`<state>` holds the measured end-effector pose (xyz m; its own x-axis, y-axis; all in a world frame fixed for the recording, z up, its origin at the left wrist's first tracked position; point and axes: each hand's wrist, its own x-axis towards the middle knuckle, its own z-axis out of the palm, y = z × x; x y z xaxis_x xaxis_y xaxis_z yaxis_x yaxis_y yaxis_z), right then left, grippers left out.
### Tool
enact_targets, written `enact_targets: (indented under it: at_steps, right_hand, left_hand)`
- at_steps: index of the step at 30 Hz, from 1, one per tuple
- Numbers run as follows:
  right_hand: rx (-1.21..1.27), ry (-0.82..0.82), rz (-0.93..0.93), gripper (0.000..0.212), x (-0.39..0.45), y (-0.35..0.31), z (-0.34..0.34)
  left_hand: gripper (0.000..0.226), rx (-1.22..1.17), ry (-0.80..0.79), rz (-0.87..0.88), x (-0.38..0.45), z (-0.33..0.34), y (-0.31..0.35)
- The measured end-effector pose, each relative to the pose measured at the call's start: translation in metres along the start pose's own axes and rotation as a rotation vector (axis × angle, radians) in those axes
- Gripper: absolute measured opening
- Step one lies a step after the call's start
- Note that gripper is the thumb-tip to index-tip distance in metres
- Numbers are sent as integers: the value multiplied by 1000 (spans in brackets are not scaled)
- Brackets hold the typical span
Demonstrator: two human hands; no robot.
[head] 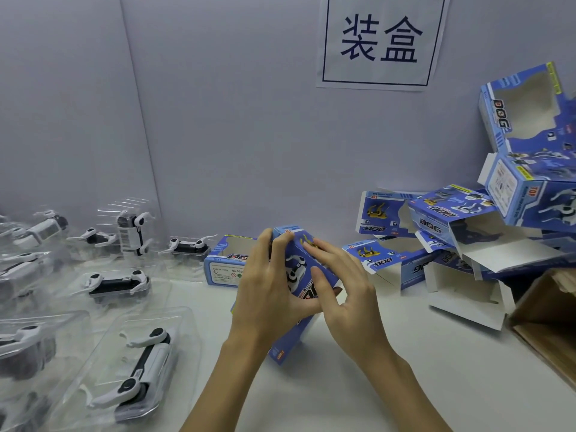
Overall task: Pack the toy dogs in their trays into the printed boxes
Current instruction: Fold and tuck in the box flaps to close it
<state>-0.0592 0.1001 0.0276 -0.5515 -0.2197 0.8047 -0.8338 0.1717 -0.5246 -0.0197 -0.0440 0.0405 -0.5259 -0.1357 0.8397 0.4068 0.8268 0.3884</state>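
At the table's middle, our left hand (268,294) and right hand (346,294) curl their fingers around a blue printed cardboard box (300,269), gripping it tilted. Squeezing harder could crease it, so the nearest clear-trayed white toy dog (137,366), near left, might jam.

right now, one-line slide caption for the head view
Both hands, left hand and right hand, grip a blue printed box between trayed toy dogs and empty boxes.
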Motion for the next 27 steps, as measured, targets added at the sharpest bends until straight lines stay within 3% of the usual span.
enact_targets:
  at_steps: [12,17,19,22,24,27]
  right_hand:
    - [39,4,73,37,0,-1,-4]
    - [97,-65,140,38,3,-4,-5]
    - [100,-53,167,39,3,-2,-9]
    - [199,90,316,38,6,2,-18]
    - [231,146,396,39,8,6,-25]
    - [347,66,420,41,11,12,-35]
  left_hand:
    - [82,-3,-35,5,-2,7,0]
    - [82,-60,-34,-50,-5,8,1]
    - [98,-41,-125,-74,-7,11,1]
    - [121,75,-331,-76,-10,17,-4]
    - [115,122,-421,-71,-13,19,-10]
    - [105,-68,-502,-146,-10,12,-19]
